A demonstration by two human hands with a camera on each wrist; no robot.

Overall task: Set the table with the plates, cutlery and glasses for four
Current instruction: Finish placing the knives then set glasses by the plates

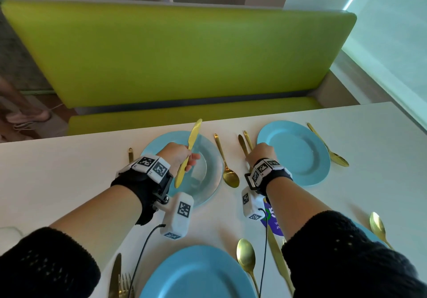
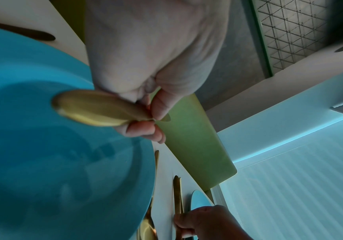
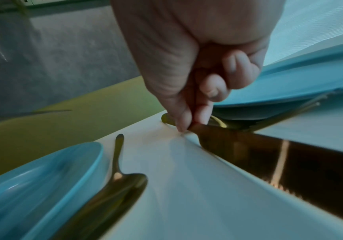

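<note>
My left hand point(image 1: 187, 159) grips a gold knife point(image 1: 193, 135) by its middle and holds it tilted above the far-left blue plate point(image 1: 208, 182). In the left wrist view the thumb and fingers point(image 2: 146, 129) pinch the knife point(image 2: 96, 108) over that plate point(image 2: 43, 154). My right hand point(image 1: 251, 156) pinches a second gold knife point(image 1: 242, 144) that lies on the table beside a fork point(image 1: 247, 139), just left of the far-right blue plate point(image 1: 298, 154). In the right wrist view the fingertips point(image 3: 184, 125) press on this knife point(image 3: 269, 159).
A gold spoon point(image 1: 227, 170) lies between the two far plates, and another spoon point(image 1: 332, 152) right of the far-right plate. A near blue plate point(image 1: 196, 274) has a spoon point(image 1: 246, 258) and cutlery point(image 1: 114, 274) beside it. A green bench point(image 1: 175, 55) stands behind the table.
</note>
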